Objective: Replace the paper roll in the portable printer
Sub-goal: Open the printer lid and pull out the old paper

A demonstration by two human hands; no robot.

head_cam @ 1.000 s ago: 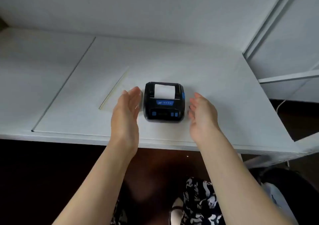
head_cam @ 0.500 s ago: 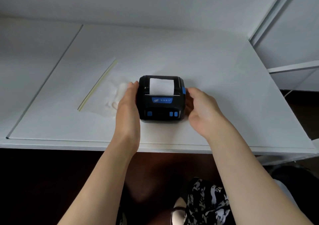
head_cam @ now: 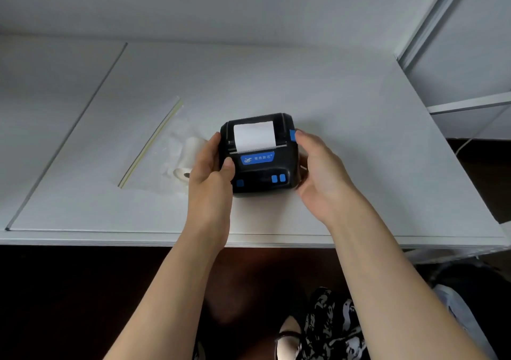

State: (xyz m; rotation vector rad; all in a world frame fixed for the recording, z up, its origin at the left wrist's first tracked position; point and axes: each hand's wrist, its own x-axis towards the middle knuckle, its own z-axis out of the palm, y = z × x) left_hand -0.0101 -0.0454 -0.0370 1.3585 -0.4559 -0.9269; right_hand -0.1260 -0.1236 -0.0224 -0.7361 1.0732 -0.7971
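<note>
White desk, black printer near the front edge. Left hand and right hand grip its sides; spare paper roll lies bagged just left.

The scene is seen from a single head-worn wide-angle camera, aimed forward and steeply down over the white table. The near table edge, both forearms and the floor below are taken in at close range; straight lines are bowed toward the frame borders.
</note>
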